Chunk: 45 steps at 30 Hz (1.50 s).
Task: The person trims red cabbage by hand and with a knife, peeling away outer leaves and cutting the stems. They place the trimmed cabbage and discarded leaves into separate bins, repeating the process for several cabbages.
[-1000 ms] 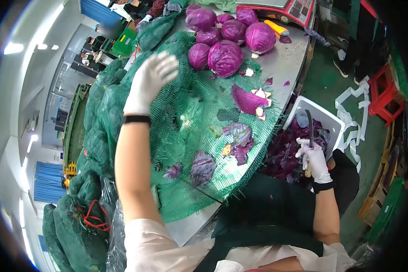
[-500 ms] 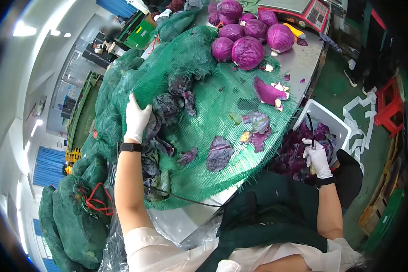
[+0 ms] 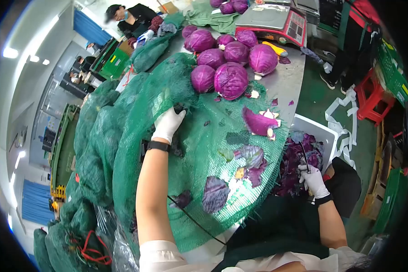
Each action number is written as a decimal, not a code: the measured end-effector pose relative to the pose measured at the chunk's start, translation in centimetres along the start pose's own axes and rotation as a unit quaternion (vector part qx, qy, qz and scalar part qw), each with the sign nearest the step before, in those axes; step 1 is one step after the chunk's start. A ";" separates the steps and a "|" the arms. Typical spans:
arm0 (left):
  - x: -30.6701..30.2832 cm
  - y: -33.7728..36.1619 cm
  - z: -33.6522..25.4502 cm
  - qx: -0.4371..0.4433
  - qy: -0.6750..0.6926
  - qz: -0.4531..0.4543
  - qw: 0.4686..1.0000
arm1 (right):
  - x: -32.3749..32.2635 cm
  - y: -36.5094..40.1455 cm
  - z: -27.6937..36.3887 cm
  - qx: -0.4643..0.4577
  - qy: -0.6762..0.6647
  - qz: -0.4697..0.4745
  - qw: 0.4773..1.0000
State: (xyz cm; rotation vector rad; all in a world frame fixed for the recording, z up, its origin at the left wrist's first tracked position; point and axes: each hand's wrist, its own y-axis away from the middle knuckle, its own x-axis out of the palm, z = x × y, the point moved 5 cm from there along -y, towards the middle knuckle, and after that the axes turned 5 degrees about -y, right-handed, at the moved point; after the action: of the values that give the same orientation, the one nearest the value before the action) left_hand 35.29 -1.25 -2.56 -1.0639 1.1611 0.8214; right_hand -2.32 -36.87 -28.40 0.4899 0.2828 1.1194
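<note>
My left hand (image 3: 169, 125), in a white glove, grips the green mesh bag (image 3: 138, 136) on the table; its fingertips are partly under the netting, near dark cabbage pieces. My right hand (image 3: 314, 183), also gloved, is closed around what looks like a knife (image 3: 305, 156) with a thin dark blade pointing up. It is over a white bin (image 3: 330, 138) of purple cabbage leaves (image 3: 299, 158). Loose outer leaves (image 3: 215, 195) and a cut purple piece (image 3: 259, 121) lie on the spread netting. Several trimmed purple cabbages (image 3: 231, 80) are grouped beyond.
A red scale (image 3: 296, 28) and a yellow-handled tool (image 3: 275, 49) are at the back. Full mesh bags (image 3: 95, 131) line the left. A black cord (image 3: 197, 222) crosses the near netting. A red stool (image 3: 371, 97) is right; a co-worker (image 3: 138, 18) stands across the table.
My left hand has moved right, drawing the netting over the dark leaves beside it. My right hand stays over the bin with the knife. The view has shifted, bringing a co-worker into sight.
</note>
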 end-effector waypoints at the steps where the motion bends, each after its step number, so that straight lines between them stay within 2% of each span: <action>1: 1.2 -1.7 -0.2 0.007 0.003 0.002 1.000 | -0.1 0.1 0.1 0.008 0.009 -0.008 1.000; 3: 6.2 -5.6 0.9 0.027 0.001 0.017 0.999 | 0.0 0.2 0.5 0.015 0.017 -0.020 1.000; 4: 11.8 -8.0 3.1 0.019 0.059 0.002 0.998 | 0.1 0.3 0.8 0.020 0.028 -0.025 0.999; 5: 11.4 -8.4 2.7 0.025 0.061 0.001 0.998 | 0.1 0.3 1.0 0.024 0.039 -0.030 0.999; 7: 12.4 -7.8 3.2 -0.110 0.176 0.153 0.966 | -0.2 0.7 0.8 0.028 0.036 -0.032 0.998; 8: 12.8 -7.8 3.4 -0.095 0.165 0.197 0.962 | -0.1 1.0 1.1 0.029 0.028 -0.032 0.999; 9: 10.5 -7.7 2.2 -0.003 0.050 0.099 0.994 | -0.3 1.1 1.6 0.024 0.019 -0.034 0.999; 11: 4.9 -4.5 -0.8 0.069 0.098 0.023 0.993 | -0.5 1.6 1.6 0.024 -0.003 -0.035 0.999; 12: 2.5 -2.6 -2.1 -0.091 0.109 0.173 0.975 | -0.6 1.8 1.9 0.016 -0.005 -0.035 0.999; 13: -0.9 -1.0 -3.7 -0.083 0.096 0.204 0.971 | -0.7 2.1 2.1 0.009 -0.006 -0.032 0.999; 15: -5.1 1.6 -5.0 -0.014 0.129 0.199 0.971 | -0.7 2.7 2.5 0.003 0.009 -0.041 0.999; 17: -5.7 4.9 -3.9 0.021 0.326 0.146 0.934 | -0.7 3.2 2.8 -0.107 0.075 -0.041 0.991; 18: -5.5 6.9 -3.4 -0.049 0.424 0.207 0.881 | -0.8 4.0 3.7 -0.162 0.128 -0.063 0.976; 19: -5.4 8.7 -2.8 -0.068 0.467 0.260 0.842 | -0.5 4.9 4.8 -0.218 0.179 -0.084 0.956; 21: -5.2 13.1 -2.6 -0.071 0.539 0.250 0.801 | 0.0 7.6 7.3 -0.212 0.165 -0.074 0.961; 23: -6.3 18.7 -4.5 -0.057 0.495 0.226 0.837 | 0.9 10.1 9.4 -0.221 0.034 0.007 0.975; 25: -5.6 23.4 -6.2 0.074 0.372 0.148 0.913 | 2.3 12.3 11.2 -0.251 0.025 0.076 0.965; 26: -7.3 24.8 -7.8 0.089 0.325 0.148 0.930 | 3.2 13.5 12.4 -0.252 0.094 0.078 0.960; 27: -7.9 25.9 -8.7 0.111 0.291 0.135 0.940 | 4.2 14.1 12.8 -0.330 0.138 0.076 0.931; 28: -8.4 26.8 -9.4 0.124 0.260 0.124 0.949 | 5.5 14.6 13.3 -0.332 0.147 0.107 0.925; 29: -8.7 27.2 -10.0 0.140 0.230 0.107 0.957 | 7.0 14.8 13.1 -0.330 0.119 0.117 0.929; 31: -8.6 27.8 -10.6 0.144 0.211 0.089 0.963 | 9.7 14.9 13.4 -0.258 0.152 0.150 0.942; 33: -8.6 27.9 -11.2 0.146 0.192 0.059 0.969 | 12.0 15.2 14.2 -0.376 0.198 0.109 0.899; 34: -8.7 27.8 -11.5 0.148 0.183 0.050 0.971 | 12.8 15.3 14.6 -0.427 0.142 0.112 0.886; 38: -8.8 27.6 -12.2 0.145 0.182 0.036 0.972 | 15.4 14.7 14.4 -0.482 0.189 0.071 0.853; 39: -8.7 27.6 -12.2 0.142 0.178 0.036 0.973 | 15.5 14.8 14.4 -0.480 0.193 0.073 0.853; 41: -8.4 27.5 -12.1 0.137 0.180 0.023 0.974 | 15.6 14.7 14.5 -0.414 0.273 0.085 0.864; 43: -8.6 27.5 -12.6 0.147 0.156 0.018 0.977 | 16.3 15.0 15.4 -0.413 0.413 0.061 0.809; 45: -8.4 28.6 -14.6 0.151 0.091 0.011 0.984 | 16.8 14.2 14.0 -0.455 0.446 0.002 0.771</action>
State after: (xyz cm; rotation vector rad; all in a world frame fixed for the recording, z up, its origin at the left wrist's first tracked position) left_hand 2.46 -6.11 -1.51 -0.8874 1.4042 0.5508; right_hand -0.11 -19.93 -8.67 -0.9590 0.5051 1.2793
